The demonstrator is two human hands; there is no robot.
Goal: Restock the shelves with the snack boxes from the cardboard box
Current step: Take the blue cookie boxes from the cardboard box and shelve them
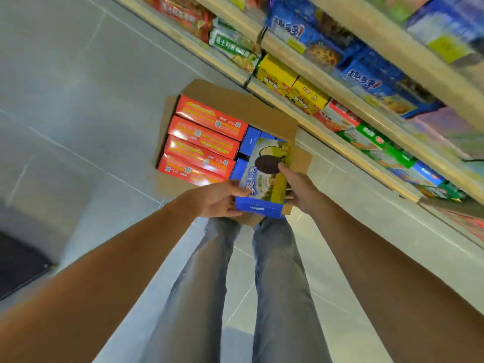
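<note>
Two hands on one box: the left hand point(220, 199) and the right hand point(298, 188) grip a blue-and-green Oreo box point(264, 179) from either side, above the near right corner of the open cardboard box point(235, 100) on the tiled floor point(78, 113). Left thumb lies across the printed face, the other fingers curl under the near end; right fingers wrap the green edge, thumb tip up by the cookie picture. Both hands are closed around it, holding firm. Down in the carton, four red snack boxes point(207, 142) lie stacked side by side on the left, and blue boxes point(250, 140) show edge-on just beside them, partly hidden behind the held box. To the right run the wooden shelves point(327, 82), packed: yellow boxes point(290, 85) on the lowest level, blue cookie packs point(301, 32) above, green and red packs further along, much of it blurred. Jeans-clad legs point(275, 284) stand just behind the carton.
</note>
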